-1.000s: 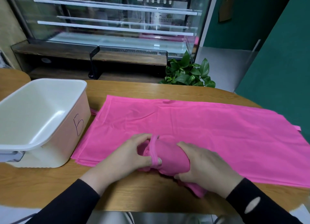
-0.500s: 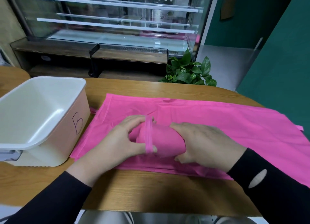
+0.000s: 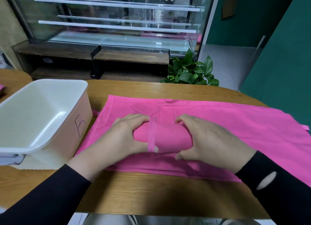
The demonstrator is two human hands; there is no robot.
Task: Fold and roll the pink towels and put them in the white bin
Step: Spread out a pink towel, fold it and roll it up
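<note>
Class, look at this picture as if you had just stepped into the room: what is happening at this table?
A person in black sleeves is rolling a pink towel. The left hand and right hand clasp the two ends of the rolled towel, which has a thin pink loop around it near the left hand. The roll lies on a stack of flat pink towels spread over the wooden table. The white bin, marked with a letter B, stands to the left, and no towel shows in it.

pink towels (image 3: 218, 123), white bin (image 3: 42, 106) (marked B)
</note>
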